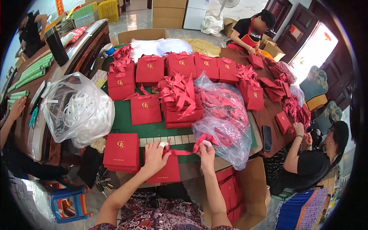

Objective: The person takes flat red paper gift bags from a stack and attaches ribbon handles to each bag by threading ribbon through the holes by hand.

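Observation:
A red gift bag (165,173) lies flat at the table's near edge. My left hand (155,158) rests over its upper part, thumb and fingers closed on one end of a red ribbon (182,152). To the right, my right hand (207,154) pinches the ribbon's other stretch, which runs between both hands above the bag. White wraps cover a finger on each hand. A stack of flat red bags (121,153) lies left of my left hand. Beyond my right hand sits a clear plastic bag (226,115) full of red ribboned pieces.
Upright red bags (145,109) and a ribboned pile (182,101) stand farther in. On the left sits a clear bag of white ribbon (78,111). A phone (266,138) lies right. Below is an open carton (249,191) of red bags. Several people work around the tables.

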`<state>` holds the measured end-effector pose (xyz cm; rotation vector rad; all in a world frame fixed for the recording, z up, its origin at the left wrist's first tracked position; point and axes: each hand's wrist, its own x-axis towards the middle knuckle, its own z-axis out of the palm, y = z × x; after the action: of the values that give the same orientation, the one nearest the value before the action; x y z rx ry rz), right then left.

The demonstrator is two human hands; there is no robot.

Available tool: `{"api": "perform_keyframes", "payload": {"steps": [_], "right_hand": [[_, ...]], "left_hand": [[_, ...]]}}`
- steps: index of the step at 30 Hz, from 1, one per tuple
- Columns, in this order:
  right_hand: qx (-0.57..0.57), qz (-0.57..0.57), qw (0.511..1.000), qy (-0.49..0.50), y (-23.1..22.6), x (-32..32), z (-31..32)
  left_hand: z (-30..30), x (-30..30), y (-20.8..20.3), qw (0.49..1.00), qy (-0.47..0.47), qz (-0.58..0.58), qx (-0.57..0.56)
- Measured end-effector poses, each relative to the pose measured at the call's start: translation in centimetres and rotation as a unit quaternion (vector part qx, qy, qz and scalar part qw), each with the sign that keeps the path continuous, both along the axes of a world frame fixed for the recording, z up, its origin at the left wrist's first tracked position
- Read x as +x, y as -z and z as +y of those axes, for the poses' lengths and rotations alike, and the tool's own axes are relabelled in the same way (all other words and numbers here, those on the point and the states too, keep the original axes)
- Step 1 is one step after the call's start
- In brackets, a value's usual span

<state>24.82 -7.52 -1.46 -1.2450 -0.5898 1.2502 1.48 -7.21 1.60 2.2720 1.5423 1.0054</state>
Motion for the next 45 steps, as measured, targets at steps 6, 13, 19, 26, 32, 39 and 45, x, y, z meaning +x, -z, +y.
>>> {"api": "perform_keyframes", "payload": {"steps": [6,13,19,26,32,39,45], "right_hand": [[0.099,-0.482,0.862,-0.117,-5.0,-4.2,-4.6],[0.179,-0.567,0.783,-0.18,-5.1,-5.8,-6.6],[0.093,-0.303,0.947,-0.047,-4.8,-6.4,-6.7],[0.137,-0.212,0.958,-0.139,-5.3,-7.3,-6.2],[0.124,-0.202,0.968,-0.077,-6.6,-6.3,-6.7],[0.127,-0.395,0.886,-0.205,-5.9,-8.9,-5.6],[0.108,-0.421,0.873,-0.221,-3.7,-10.0,-5.2]], "left_hand": [[-0.1,2.3,-2.4,0.961,0.112,-0.153,-0.202],[-1.5,3.5,0.3,0.794,0.087,-0.433,-0.417],[-3.2,2.0,0.8,0.719,0.121,-0.519,-0.446],[-5.4,2.8,0.5,0.734,0.121,-0.507,-0.436],[-3.8,-1.4,-3.4,0.991,0.03,-0.066,-0.113],[-1.7,-4.3,-1.4,0.96,0.014,0.254,-0.116],[-1.9,-3.5,-1.3,0.968,0.034,0.222,-0.109]]}}
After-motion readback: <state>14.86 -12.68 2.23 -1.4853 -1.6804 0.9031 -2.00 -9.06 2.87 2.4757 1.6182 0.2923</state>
